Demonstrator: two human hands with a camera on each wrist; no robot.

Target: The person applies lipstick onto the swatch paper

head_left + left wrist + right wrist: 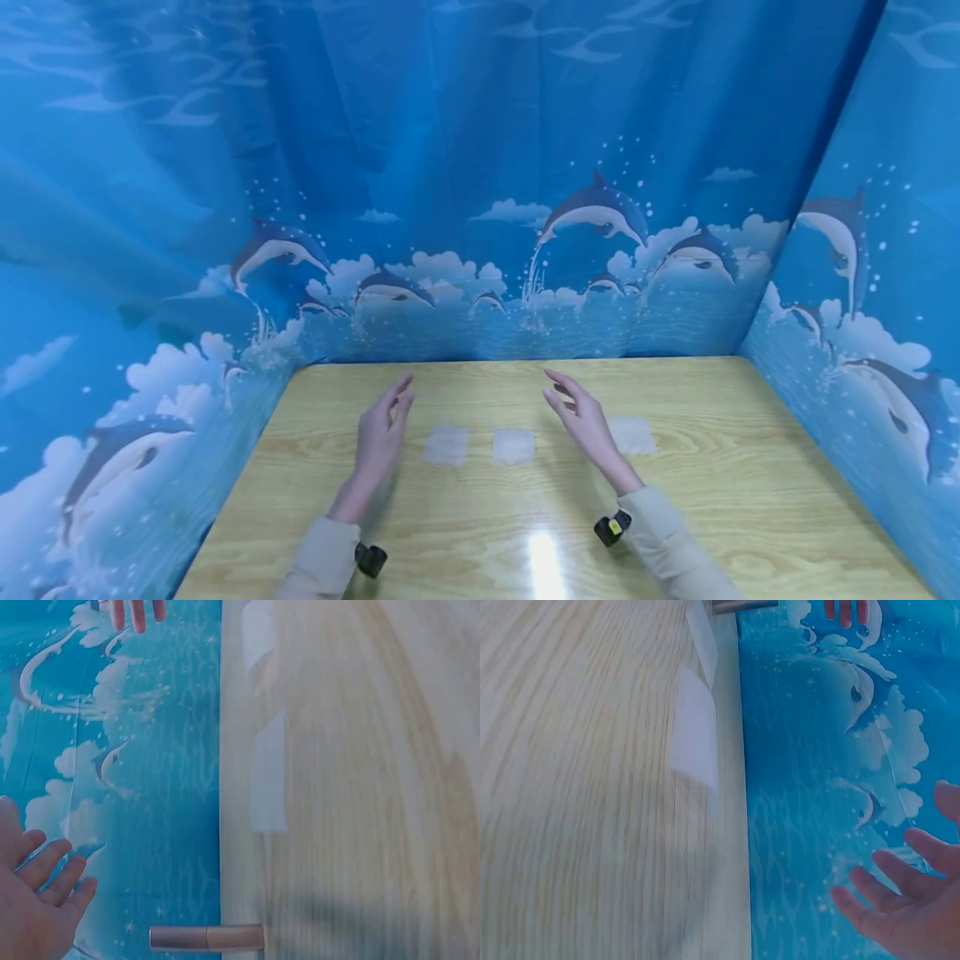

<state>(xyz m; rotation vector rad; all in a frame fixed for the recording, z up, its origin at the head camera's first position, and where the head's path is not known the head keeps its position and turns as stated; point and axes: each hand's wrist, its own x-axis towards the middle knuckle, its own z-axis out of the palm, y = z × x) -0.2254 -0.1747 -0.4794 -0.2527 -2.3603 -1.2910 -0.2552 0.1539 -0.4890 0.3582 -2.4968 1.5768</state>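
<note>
My left hand (380, 435) is raised over the left part of the wooden table (465, 517), its fingers loosely extended and holding nothing. Facing it, my right hand (586, 423) hovers right of the middle, also bare, with fingers spread in the right wrist view. Between the hands lie two thin whitish squares (447, 445), side by side. A third whitish square (632, 435) lies just beyond the right hand. Close to the left hand, a copper-brown bar-like object (207, 937) with a seam appears in the left wrist view; the head view does not show it.
A blue curtain (465, 167) printed with dolphins and clouds hangs behind the table and along both sides. Each wrist carries a small black camera (612, 527) at the sleeve cuff. Light glares off the table's front (546, 567).
</note>
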